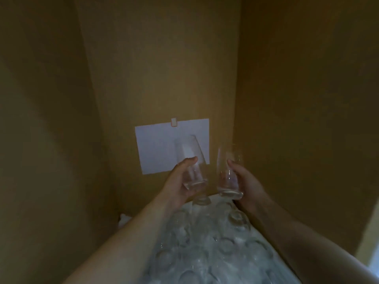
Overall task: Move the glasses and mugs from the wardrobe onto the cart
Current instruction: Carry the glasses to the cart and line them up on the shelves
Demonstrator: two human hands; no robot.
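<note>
Glasses in hand: two clear tumblers, one per hand, both held above the packed shelf and in front of the wardrobe's back wall (pixel 160 68).
Left glass (pixel 189 160): tilted, its mouth leaning away from the person, base low in the palm; the left hand (pixel 180 181) is curled round its lower half, thumb across the near side.
Right glass (pixel 228 173): close to upright, just beside the left glass and apart from it; the right hand (pixel 244 185) wraps its lower part, thumb on the near side.
Stock below the hands: many more glasses (pixel 205 242) stand crowded together on the shelf under both forearms; blur hides whether mugs are among them.
Behind the hands: a white paper sheet (pixel 162 144) fixed to the back wall, partly seen through the left glass.
Cart: not in view.
Step in hand: by my reading, the pick-up is done and the carry is about to start.
Next move calls for: drawing both arms back without knocking the two glasses together or clipping the rims beneath, then turning to find the cart.
</note>
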